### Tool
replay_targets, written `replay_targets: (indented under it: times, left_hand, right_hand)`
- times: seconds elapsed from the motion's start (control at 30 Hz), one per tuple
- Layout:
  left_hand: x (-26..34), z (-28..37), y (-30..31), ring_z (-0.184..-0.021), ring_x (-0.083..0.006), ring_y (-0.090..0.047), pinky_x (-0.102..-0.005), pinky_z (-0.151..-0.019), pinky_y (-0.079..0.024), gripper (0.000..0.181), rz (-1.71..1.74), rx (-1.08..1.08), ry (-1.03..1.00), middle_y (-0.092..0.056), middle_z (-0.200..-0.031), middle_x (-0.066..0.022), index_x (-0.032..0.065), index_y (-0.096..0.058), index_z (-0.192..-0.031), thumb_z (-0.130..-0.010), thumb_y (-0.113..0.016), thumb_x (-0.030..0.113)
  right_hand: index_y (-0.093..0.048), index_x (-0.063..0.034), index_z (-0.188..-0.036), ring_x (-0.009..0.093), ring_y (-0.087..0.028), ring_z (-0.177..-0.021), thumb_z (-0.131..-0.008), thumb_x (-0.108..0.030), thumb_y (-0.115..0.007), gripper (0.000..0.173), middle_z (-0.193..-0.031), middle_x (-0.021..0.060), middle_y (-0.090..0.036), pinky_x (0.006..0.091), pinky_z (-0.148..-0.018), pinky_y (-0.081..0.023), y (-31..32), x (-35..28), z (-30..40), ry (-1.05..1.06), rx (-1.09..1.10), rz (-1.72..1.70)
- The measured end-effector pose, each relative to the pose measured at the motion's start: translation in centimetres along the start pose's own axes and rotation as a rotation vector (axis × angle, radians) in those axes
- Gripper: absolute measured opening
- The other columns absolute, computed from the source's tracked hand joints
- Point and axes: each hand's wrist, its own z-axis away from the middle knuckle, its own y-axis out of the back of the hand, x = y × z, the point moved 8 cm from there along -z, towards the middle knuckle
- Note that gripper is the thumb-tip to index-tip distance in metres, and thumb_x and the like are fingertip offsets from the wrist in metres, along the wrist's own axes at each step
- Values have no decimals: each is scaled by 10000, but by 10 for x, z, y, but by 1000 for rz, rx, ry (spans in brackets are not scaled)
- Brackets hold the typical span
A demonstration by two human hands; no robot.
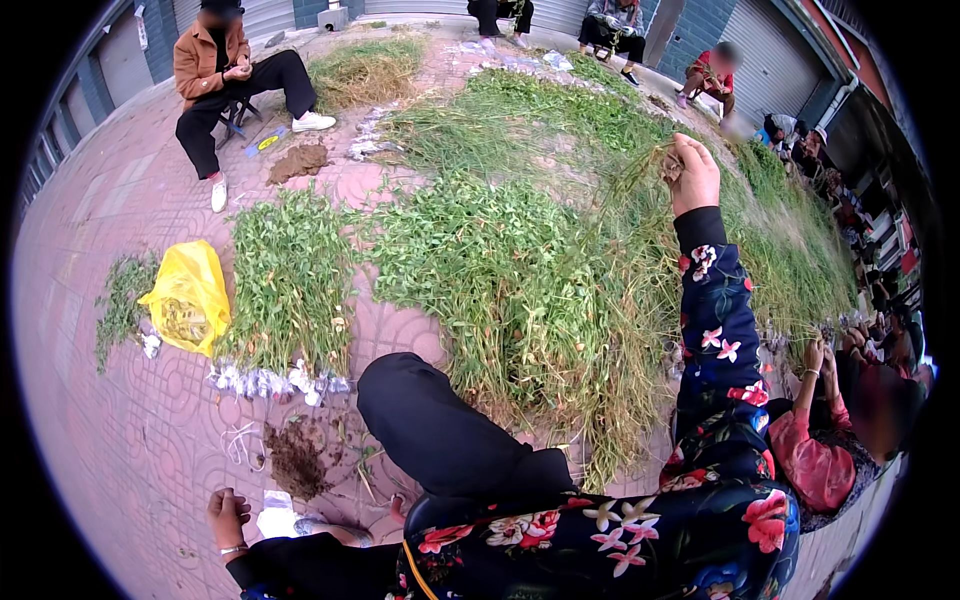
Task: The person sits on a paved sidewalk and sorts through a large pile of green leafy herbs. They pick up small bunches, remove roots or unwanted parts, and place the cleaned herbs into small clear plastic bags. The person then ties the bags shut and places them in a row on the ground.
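My right hand [694,176] is raised at the upper right, its fingers closed on the root end of a plant stem [651,161] with brown soil on it. Beyond and below it spreads a big pile of leafy green plants [495,262]. My left hand [227,517] is low at the left, fingers curled, beside a white plastic sheet [277,517]; whether it holds anything is not visible. Near that hand lies loose dark soil [298,457]. A row of plants [289,277] has its roots wrapped in white plastic [262,381].
A yellow plastic bag [191,300] stands left of the plant row, with white string [241,442] nearer me. A person in a brown jacket [201,64] sits at the upper left by a soil heap [298,163]. A co-worker in red [814,465] sits close at the right; others sit farther back.
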Motion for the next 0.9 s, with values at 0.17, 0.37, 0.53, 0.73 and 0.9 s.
replay_targets:
  times: [0.17,0.37,0.53,0.73,0.9]
  left_hand:
    - [-5,0,6,-493,-108,-541,-210,-403,-414,189,5,15,-1,-562,-642,-42,54,-540,-874,-845,-502,237]
    - [7,0,-3,-471,-96,-522,-199,-395,-388,157,12,35,-76,-559,-629,-40,58,-535,-821,-863,-487,201]
    - [-1,4,8,-468,-99,-521,-204,-397,-390,155,40,51,-45,-559,-630,-44,54,-528,-829,-867,-480,196]
    - [-3,0,3,-454,-110,-520,-212,-390,-388,157,48,46,-56,-552,-620,-53,39,-516,-830,-864,-475,187]
    - [0,1,0,-457,-115,-528,-215,-383,-392,165,41,44,-66,-552,-613,-57,32,-513,-820,-857,-475,188]
  right_hand:
    - [-555,-41,-988,111,-544,-623,-839,-156,-561,189,-775,22,-567,244,-516,-465,-37,-33,-2,70,-60,-144]
    - [-534,-58,-1037,153,-535,-799,-856,-383,-511,372,-858,25,-544,340,-730,-431,-62,-6,10,-244,-173,-250]
    - [-481,-20,-1106,125,-520,-781,-805,-278,-608,416,-840,27,-522,281,-657,-440,-111,-24,24,-92,-251,-62]
    - [-481,10,-1079,73,-483,-621,-758,-27,-588,341,-773,0,-486,214,-536,-412,-125,-50,5,301,-201,294]
    - [-507,-2,-1030,90,-524,-648,-780,15,-544,253,-804,26,-519,237,-560,-481,-162,-112,-10,410,-211,6]
